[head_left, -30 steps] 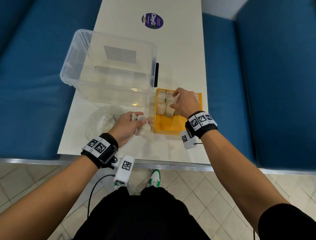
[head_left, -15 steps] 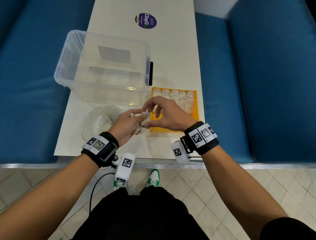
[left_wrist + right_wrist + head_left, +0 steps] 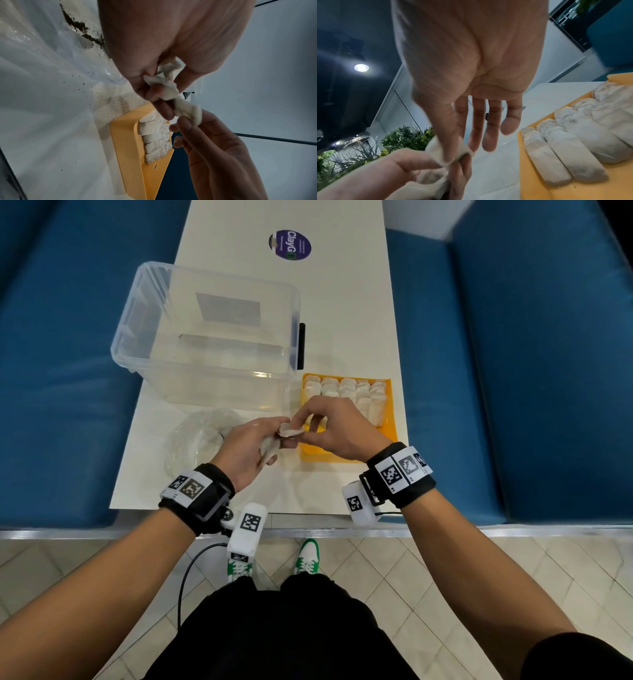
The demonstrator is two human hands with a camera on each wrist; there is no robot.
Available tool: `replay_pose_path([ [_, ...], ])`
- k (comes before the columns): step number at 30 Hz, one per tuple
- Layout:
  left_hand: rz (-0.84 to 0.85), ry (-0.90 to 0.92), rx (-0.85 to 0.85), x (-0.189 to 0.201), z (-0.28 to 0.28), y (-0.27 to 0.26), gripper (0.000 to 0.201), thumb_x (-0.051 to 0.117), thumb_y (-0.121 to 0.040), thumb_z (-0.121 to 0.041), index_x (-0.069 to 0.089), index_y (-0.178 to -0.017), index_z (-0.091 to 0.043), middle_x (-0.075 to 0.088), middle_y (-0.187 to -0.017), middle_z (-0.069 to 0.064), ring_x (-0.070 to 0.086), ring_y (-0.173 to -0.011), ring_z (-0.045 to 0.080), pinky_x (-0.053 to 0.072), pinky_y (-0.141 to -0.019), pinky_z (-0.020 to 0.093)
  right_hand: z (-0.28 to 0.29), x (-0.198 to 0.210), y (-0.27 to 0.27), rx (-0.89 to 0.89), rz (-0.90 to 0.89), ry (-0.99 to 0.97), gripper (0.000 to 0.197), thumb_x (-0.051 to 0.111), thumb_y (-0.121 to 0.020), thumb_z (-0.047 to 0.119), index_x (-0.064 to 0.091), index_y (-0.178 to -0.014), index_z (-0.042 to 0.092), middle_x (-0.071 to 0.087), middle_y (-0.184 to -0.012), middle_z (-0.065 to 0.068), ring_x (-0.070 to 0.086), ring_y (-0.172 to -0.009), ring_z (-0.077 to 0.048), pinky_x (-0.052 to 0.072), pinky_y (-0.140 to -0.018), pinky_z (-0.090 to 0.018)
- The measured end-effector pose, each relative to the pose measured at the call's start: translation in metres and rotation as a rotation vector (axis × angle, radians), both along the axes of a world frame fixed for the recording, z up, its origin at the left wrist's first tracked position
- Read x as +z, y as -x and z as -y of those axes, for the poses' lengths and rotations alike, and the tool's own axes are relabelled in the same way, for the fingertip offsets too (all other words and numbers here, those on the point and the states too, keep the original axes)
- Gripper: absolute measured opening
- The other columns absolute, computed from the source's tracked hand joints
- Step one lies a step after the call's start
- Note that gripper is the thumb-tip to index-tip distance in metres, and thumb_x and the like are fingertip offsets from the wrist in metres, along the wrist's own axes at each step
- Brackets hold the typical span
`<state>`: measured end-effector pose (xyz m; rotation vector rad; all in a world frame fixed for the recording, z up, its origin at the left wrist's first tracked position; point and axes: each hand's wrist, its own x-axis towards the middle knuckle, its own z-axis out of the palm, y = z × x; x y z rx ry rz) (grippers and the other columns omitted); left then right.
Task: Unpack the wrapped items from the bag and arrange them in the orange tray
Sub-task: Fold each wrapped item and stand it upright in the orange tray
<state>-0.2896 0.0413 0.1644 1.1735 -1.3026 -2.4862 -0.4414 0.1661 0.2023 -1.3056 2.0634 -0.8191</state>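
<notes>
1. Step in hand: one wrapped packet (image 3: 291, 430) is passing from the left hand (image 3: 247, 447) to the right hand (image 3: 334, 430), just at the near left edge of the orange tray (image 3: 390, 436).
2. Advice: the right hand does best to take the packet by one end and pull it free slowly, so that the other packets in the left hand do not come out with it, then lay it lengthwise beside the rows of packets (image 3: 346, 392) already filling the far part of the tray.
3. Left hand: fingers (image 3: 163, 109) curled round a small bunch of packets (image 3: 169, 86); thumb and forefinger hold the outermost one.
4. Right hand: thumb (image 3: 453, 148) and forefinger pinch the free end of that packet (image 3: 436, 152); the other three fingers (image 3: 489, 135) hang nearly straight, touching nothing.
5. Surroundings: the clear plastic bag (image 3: 198, 440) lies crumpled on the white table (image 3: 342, 302) left of the hands, with dark crumbs (image 3: 102, 108) scattered near it; a clear plastic box (image 3: 205, 337) stands behind.
</notes>
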Motion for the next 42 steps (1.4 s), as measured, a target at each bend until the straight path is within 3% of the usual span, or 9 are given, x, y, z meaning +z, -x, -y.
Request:
replay_pose_path([
  [4,0.005,0.162,0.030,-0.003,0.001,-0.005,0.018,0.066,-0.100,-0.008,0.072,-0.118,-0.008,0.064,-0.085,0.016,0.046,-0.063,0.020,0.033,-0.050,0.027,0.000,0.005,-0.002,-0.034,0.061,0.006,0.015,0.078,-0.087,0.037,0.076,-0.096,0.026,0.069,-0.098,0.012,0.064,-0.082,-0.012,0.053,-0.076,-0.022],
  [9,0.038,0.475,-0.044,-0.003,-0.001,-0.007,0.027,0.075,-0.095,-0.018,0.064,-0.120,-0.015,0.076,-0.093,0.001,0.066,-0.066,0.001,0.045,-0.053,0.018,0.009,-0.005,-0.001,-0.131,-0.036,0.006,0.022,0.068,-0.096,0.025,0.072,-0.117,0.017,0.072,-0.099,0.006,0.062,-0.080,-0.009,0.045,-0.074,-0.011],
  [13,0.044,0.578,-0.071,-0.004,-0.001,-0.007,0.023,0.076,-0.095,-0.022,0.064,-0.114,-0.016,0.077,-0.092,-0.003,0.067,-0.069,0.001,0.048,-0.057,0.018,0.013,-0.006,0.001,-0.093,0.002,-0.061,0.010,0.076,-0.091,0.026,0.078,-0.098,0.019,0.069,-0.080,0.015,0.059,-0.068,0.004,0.041,-0.066,-0.010],
  [18,0.049,0.394,-0.057,-0.006,0.000,-0.005,0.024,0.073,-0.097,-0.035,0.073,-0.114,-0.019,0.068,-0.085,-0.003,0.056,-0.067,0.010,0.041,-0.053,0.025,0.015,-0.002,-0.001,-0.181,0.035,0.052,0.004,0.074,-0.089,0.017,0.076,-0.086,0.017,0.069,-0.077,0.013,0.061,-0.067,0.004,0.046,-0.065,-0.010],
  [24,0.042,0.488,-0.132,-0.010,0.000,-0.004,0.015,0.077,-0.094,-0.026,0.078,-0.105,-0.016,0.077,-0.088,0.011,0.062,-0.069,0.005,0.043,-0.052,0.017,0.015,0.004,-0.005,-0.271,-0.018,0.180,0.003,0.077,-0.087,0.019,0.075,-0.084,0.017,0.072,-0.086,0.006,0.060,-0.075,-0.008,0.042,-0.067,-0.010],
  [29,0.012,0.488,-0.101,-0.014,0.001,-0.002,0.027,0.082,-0.090,-0.024,0.076,-0.116,-0.020,0.069,-0.092,-0.003,0.072,-0.083,0.013,0.045,-0.051,0.019,0.015,0.001,-0.002,-0.239,-0.008,0.160,0.005,0.072,-0.091,0.016,0.075,-0.088,0.015,0.072,-0.085,0.006,0.062,-0.078,-0.009,0.049,-0.074,-0.020],
  [36,0.065,0.481,-0.092,-0.017,0.002,0.000,0.025,0.078,-0.093,-0.027,0.076,-0.116,-0.017,0.072,-0.089,-0.010,0.075,-0.084,0.012,0.046,-0.050,0.015,0.017,0.003,-0.005,-0.238,-0.073,0.188,0.011,0.071,-0.088,0.016,0.067,-0.080,0.023,0.068,-0.080,0.010,0.060,-0.071,-0.011,0.046,-0.068,-0.016],
  [40,0.043,0.483,-0.087,-0.015,0.001,0.001,0.030,0.081,-0.090,-0.026,0.074,-0.117,-0.014,0.072,-0.098,0.000,0.075,-0.084,0.012,0.045,-0.050,0.016,0.019,0.002,-0.002,-0.249,-0.016,0.209,0.003,0.070,-0.089,0.015,0.072,-0.090,0.016,0.069,-0.082,0.008,0.060,-0.072,-0.006,0.045,-0.068,-0.013],
  [42,0.050,0.493,-0.089,-0.014,0.001,0.003,0.028,0.081,-0.091,-0.024,0.073,-0.115,-0.011,0.074,-0.096,0.002,0.073,-0.079,0.012,0.044,-0.049,0.016,0.019,0.001,0.001,-0.223,-0.018,0.192,0.014,0.070,-0.091,0.015,0.075,-0.105,0.017,0.068,-0.083,0.009,0.060,-0.074,-0.006,0.044,-0.071,-0.011],
])
